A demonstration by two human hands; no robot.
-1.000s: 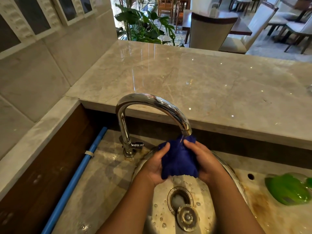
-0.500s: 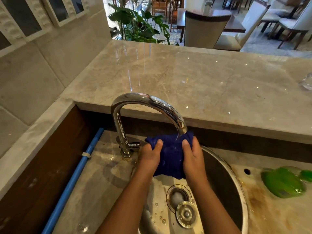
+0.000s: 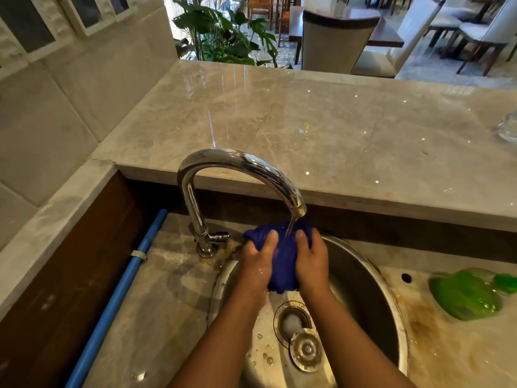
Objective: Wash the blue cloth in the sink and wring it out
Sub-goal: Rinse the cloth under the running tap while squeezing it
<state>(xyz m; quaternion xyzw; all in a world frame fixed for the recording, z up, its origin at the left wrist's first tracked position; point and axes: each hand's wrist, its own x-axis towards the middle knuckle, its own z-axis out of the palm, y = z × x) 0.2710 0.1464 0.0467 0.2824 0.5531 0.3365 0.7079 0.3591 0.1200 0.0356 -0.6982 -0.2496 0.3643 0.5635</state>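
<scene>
The blue cloth (image 3: 282,264) is still held just below the spout of the faucet (image 3: 240,166) by both hands. Compared with half a second earlier, the thumbs are drawn closer together and the cloth is squeezed into a narrower bundle; a second earlier it was hung as a broader flap between the palms.

The cloth is gripped by the left hand (image 3: 257,264) on the side nearer the faucet's stem, with fingers wrapped behind and the thumb pressed over the top; it is gripped the same way by the right hand (image 3: 312,261) on the far side from the stem. A thin stream of water (image 3: 291,225) is poured from the spout onto the cloth between the two thumbs.

The cloth is seen as deep blue, wet-dark and crumpled; a loose fold is pushed out towards the faucet's stem, and the lower end is tapered to a rounded tip. It is held above the round steel sink (image 3: 372,289), whose open drain (image 3: 292,322) and loose stopper (image 3: 306,351) are seen below the faucet's spout, nearer the viewer. Both hands are glossed with water.
</scene>
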